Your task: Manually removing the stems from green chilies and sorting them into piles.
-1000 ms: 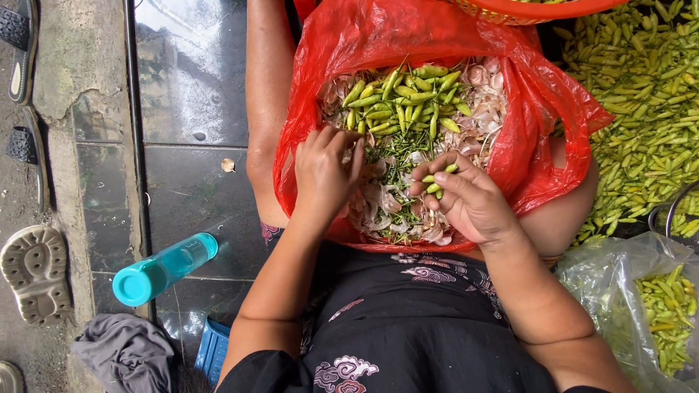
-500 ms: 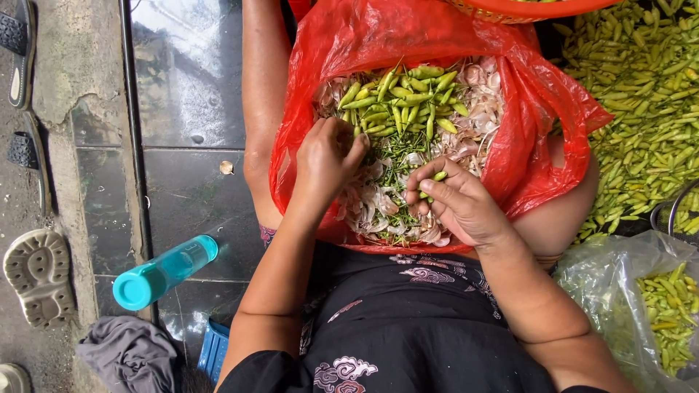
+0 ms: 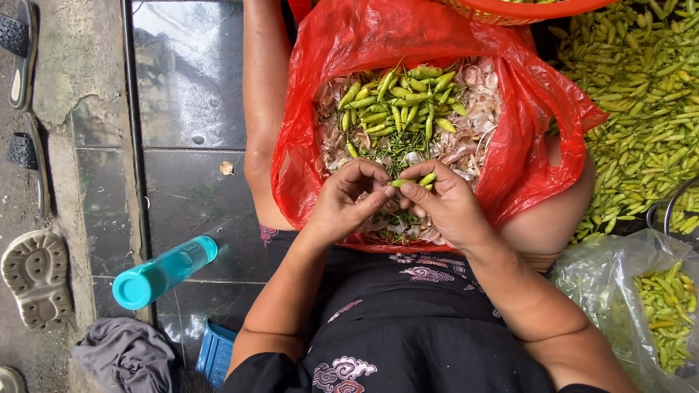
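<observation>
A green chili (image 3: 409, 181) lies almost level, long axis running left to right, its right end tipped slightly up. It sits over the red bag (image 3: 524, 102) on the lap. The left hand (image 3: 348, 204) pinches its left end with fingertips pressed together; the right hand (image 3: 445, 205) curls around the rest, holding a few chilies, count unclear. The bag holds a heap of chilies (image 3: 399, 105) on garlic skins (image 3: 477, 131). One teal bottle (image 3: 164, 271) lies on the tiles.
</observation>
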